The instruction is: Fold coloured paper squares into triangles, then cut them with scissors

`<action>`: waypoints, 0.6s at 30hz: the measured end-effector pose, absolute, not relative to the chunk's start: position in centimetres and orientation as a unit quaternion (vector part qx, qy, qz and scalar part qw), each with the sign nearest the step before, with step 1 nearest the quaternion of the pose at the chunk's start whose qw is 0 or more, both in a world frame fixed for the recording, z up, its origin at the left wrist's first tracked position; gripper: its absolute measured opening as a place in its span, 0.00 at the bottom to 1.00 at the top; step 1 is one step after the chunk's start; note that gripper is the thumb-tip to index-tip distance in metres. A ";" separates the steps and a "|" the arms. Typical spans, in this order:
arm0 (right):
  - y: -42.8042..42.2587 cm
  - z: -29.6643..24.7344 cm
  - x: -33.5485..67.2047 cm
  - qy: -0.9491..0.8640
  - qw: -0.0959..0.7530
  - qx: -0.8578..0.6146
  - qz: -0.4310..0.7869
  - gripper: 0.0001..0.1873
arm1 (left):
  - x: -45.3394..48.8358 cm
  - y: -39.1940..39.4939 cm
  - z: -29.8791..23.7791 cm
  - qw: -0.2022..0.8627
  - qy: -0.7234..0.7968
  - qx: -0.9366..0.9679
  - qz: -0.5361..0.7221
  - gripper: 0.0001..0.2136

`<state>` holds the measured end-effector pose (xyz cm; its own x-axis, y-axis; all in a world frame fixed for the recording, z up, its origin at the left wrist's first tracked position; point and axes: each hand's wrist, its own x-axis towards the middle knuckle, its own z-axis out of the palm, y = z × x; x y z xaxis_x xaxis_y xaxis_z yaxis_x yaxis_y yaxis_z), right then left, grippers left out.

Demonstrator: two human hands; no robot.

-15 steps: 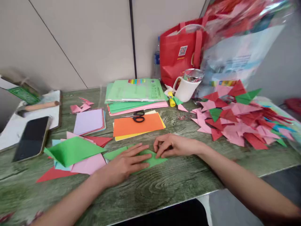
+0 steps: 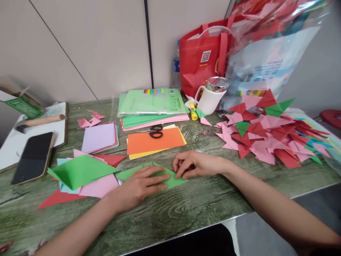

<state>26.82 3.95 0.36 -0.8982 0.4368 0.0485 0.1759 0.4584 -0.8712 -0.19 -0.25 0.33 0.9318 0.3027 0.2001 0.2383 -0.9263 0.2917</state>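
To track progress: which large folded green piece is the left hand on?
The green piece directly on the table, touched by the right hand; the other tops the pile further left.

Green paper (image 2: 176,182): one plain, bright green piece, all we describe here.
Pointed ends: we see one tip to the left, another to the right, and a low peak on the far side.
Folds: its middle is covered, so we cannot tell them all.
Lie: flat on our desk (image 2: 186,209), nearer the front edge than the back edge.
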 end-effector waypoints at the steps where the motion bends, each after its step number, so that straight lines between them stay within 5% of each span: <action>1: 4.0 0.3 26.8 -0.842 0.133 -0.183 0.489 0.09 | -0.2 -0.3 0.3 0.133 0.139 0.974 0.123 0.17; 18: 3.9 0.4 26.9 -0.839 0.128 -0.184 0.496 0.09 | -0.1 -0.3 0.5 0.125 0.127 0.975 0.130 0.18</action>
<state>26.85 3.91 0.43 -0.8994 0.4360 0.0307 0.1827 0.4390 -0.8797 -0.10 -0.33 0.46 0.9335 0.2812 0.2224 0.2159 -0.9362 0.2772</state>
